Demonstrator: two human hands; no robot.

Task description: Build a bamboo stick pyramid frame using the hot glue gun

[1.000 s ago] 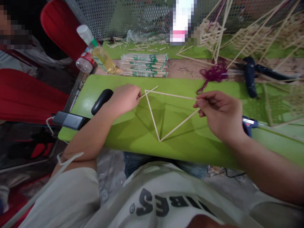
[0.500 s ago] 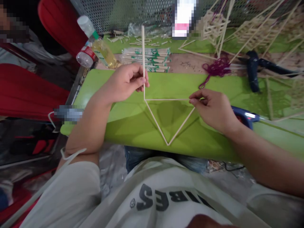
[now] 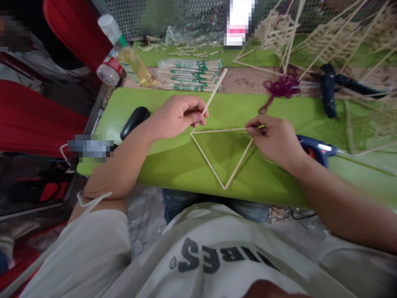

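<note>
My left hand (image 3: pixel 189 116) pinches a pale wooden chopstick (image 3: pixel 215 92) between thumb and fingers. The chopstick slants up to the right, its lower end at the left corner of a triangle of chopsticks (image 3: pixel 208 160). Whether that end is joined to the corner I cannot tell. My right hand (image 3: pixel 266 134) is closed on the triangle's right corner, with the fingertips hiding the joint. The triangle's third corner points towards me, near the front edge of the green table (image 3: pixel 173 165). A blue glue gun (image 3: pixel 319 150) lies beside my right wrist, partly hidden by it.
Wrapped chopsticks (image 3: pixel 189 74) lie behind my hands, with purple string (image 3: pixel 282 87) to their right. Two bottles, one with yellow liquid (image 3: pixel 133 64), stand back left. A dark rounded object (image 3: pixel 135 123) is by my left forearm. Stick lattices (image 3: pixel 279 33) and dark-handled pliers (image 3: pixel 328 91) are at right.
The chopstick in my left hand has swung from upright to leaning right, as that hand moved right and slightly down. The triangle has turned slightly. My right hand keeps its hold.
</note>
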